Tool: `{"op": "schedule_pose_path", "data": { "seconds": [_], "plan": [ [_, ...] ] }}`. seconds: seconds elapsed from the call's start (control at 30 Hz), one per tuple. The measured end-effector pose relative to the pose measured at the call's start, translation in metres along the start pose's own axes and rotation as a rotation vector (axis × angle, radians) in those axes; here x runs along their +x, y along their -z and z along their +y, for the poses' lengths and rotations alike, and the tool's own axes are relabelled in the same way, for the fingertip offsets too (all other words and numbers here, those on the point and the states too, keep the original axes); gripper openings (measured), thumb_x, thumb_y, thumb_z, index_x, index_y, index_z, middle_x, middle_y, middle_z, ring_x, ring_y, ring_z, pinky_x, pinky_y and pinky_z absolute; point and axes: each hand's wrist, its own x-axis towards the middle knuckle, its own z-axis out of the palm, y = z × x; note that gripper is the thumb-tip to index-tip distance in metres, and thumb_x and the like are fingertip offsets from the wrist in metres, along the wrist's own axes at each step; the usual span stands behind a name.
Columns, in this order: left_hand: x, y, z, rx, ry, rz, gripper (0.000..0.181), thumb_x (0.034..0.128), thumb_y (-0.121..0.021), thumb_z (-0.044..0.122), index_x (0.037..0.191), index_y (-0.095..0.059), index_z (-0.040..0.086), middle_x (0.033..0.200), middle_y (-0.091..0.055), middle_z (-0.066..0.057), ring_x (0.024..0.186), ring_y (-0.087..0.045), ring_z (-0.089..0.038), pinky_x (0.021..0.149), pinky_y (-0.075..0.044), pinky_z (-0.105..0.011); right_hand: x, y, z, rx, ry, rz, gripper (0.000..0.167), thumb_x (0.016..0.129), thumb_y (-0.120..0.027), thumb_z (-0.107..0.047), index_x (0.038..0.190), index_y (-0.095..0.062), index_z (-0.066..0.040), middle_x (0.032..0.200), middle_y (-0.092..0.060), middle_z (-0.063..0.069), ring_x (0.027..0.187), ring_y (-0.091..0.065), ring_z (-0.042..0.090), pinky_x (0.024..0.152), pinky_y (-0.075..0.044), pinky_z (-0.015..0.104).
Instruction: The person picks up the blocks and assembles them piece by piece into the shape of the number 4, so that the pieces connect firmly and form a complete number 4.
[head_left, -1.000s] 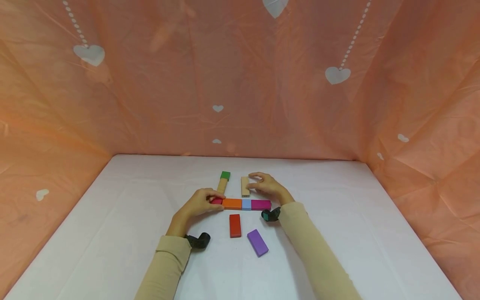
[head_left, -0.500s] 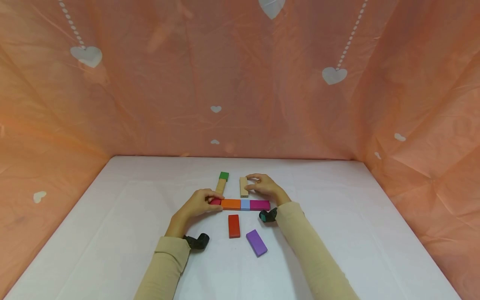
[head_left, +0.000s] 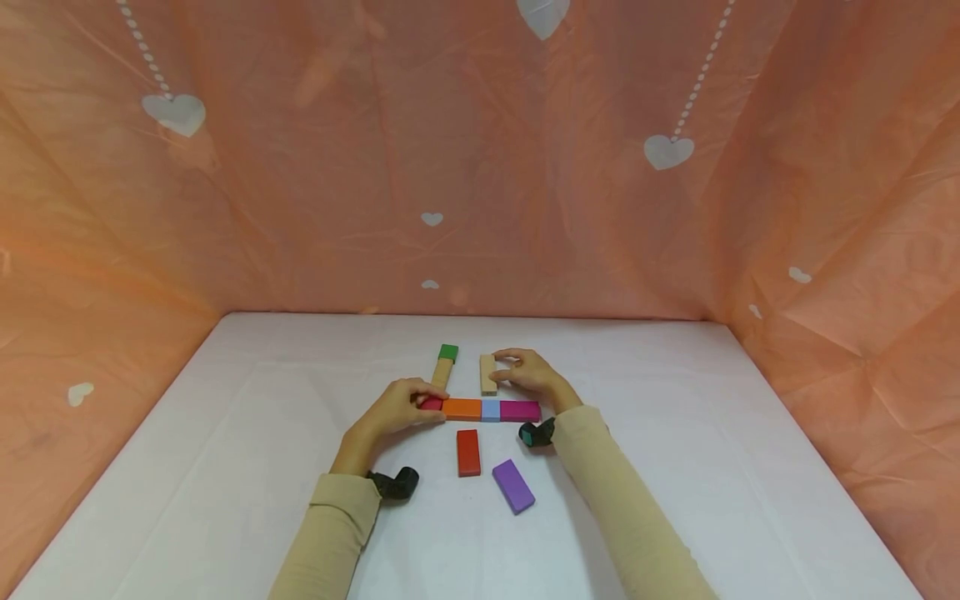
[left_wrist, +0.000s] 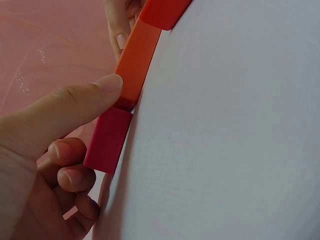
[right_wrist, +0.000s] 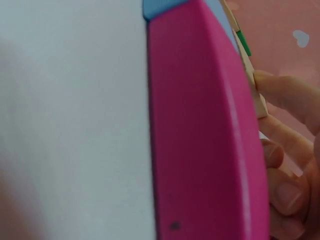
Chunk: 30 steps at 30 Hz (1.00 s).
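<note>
The left hand (head_left: 393, 406) grips the left end of a row of painted blocks, its thumb on the near side and its index finger on the far side, where a crimson rectangular block (left_wrist: 108, 141) meets an orange rectangular block (head_left: 462, 409). Rightward follow a short light blue block (head_left: 491, 410) and a magenta rectangular block (head_left: 520, 411). Just beyond the row, the right hand (head_left: 531, 372) has its bent thumb and index finger apart, their tips at the right side of a bare-wood oblong block (head_left: 487, 379); whether they grip it I cannot tell. Farther left, a second bare-wood block (head_left: 442, 373) has a small green block (head_left: 447, 352) at its far end. On the row's near side lie a red rectangular block (head_left: 468, 453) and, nearer and rightward, a slanted purple rectangular block (head_left: 513, 487).
</note>
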Motion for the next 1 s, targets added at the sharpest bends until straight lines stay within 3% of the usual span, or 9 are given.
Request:
{"op": "schedule_pose_path", "data": {
  "seconds": [0.27,0.33,0.4,0.53,0.73,1.0],
  "plan": [
    [-0.004,0.0017,0.002,-0.03,-0.064,0.011,0.03,0.0786,-0.08,0.025,0.104,-0.074,0.009,0.094,-0.062,-0.01,0.086,-0.047,-0.017,0.073,-0.038,-0.023,-0.0014,-0.0003,0.0001,-0.017,0.003,0.014,0.054,0.083,-0.07,-0.029,0.134,-0.057,-0.013,0.119,-0.058,0.013,0.096,-0.047,0.02,0.077,-0.035,0.025],
    [-0.0041,0.0019,0.0021,-0.033,-0.062,0.008,0.031,0.0784,-0.08,0.025,0.104,-0.074,0.009,0.094,-0.062,-0.009,0.086,-0.046,-0.017,0.073,-0.037,-0.022,-0.0011,-0.0004,0.0,-0.019,0.01,0.016,0.054,0.083,-0.071,-0.029,0.133,-0.058,-0.013,0.115,-0.058,0.012,0.096,-0.046,0.019,0.078,-0.035,0.025],
    [-0.0034,0.0017,0.0017,-0.027,-0.052,0.005,0.031,0.0787,-0.08,0.023,0.105,-0.074,0.008,0.094,-0.062,-0.011,0.086,-0.046,-0.018,0.072,-0.037,-0.023,-0.0009,-0.0006,0.0005,-0.02,0.01,0.015,0.055,0.083,-0.071,-0.029,0.133,-0.058,-0.013,0.101,-0.057,0.009,0.09,-0.046,0.018,0.075,-0.035,0.025],
    [-0.0005,0.0006,-0.0002,-0.02,-0.003,-0.001,0.031,0.079,-0.079,0.019,0.107,-0.073,0.007,0.097,-0.062,-0.013,0.088,-0.046,-0.018,0.073,-0.037,-0.023,-0.0011,-0.0005,0.0012,-0.021,0.009,0.012,0.055,0.083,-0.071,-0.029,0.133,-0.058,-0.013,0.08,-0.045,0.001,0.081,-0.044,0.015,0.072,-0.035,0.024],
    [-0.0002,-0.0003,0.0,-0.001,-0.014,0.006,0.03,0.0787,-0.079,0.018,0.106,-0.073,0.006,0.097,-0.063,-0.012,0.087,-0.046,-0.017,0.073,-0.036,-0.024,-0.0031,-0.0001,0.0013,-0.015,0.02,0.006,0.055,0.083,-0.071,-0.029,0.133,-0.058,-0.012,0.077,-0.043,-0.001,0.08,-0.043,0.014,0.072,-0.034,0.024],
    [-0.0007,0.0004,0.0002,-0.004,-0.005,0.0,0.03,0.0791,-0.079,0.017,0.107,-0.073,0.007,0.097,-0.062,-0.012,0.089,-0.047,-0.019,0.075,-0.038,-0.026,-0.0022,-0.0014,0.0043,0.085,0.007,-0.005,0.054,0.083,-0.071,-0.024,0.133,-0.057,-0.01,0.063,-0.039,-0.003,0.062,-0.04,0.012,0.061,-0.034,0.022]
  ]
}}
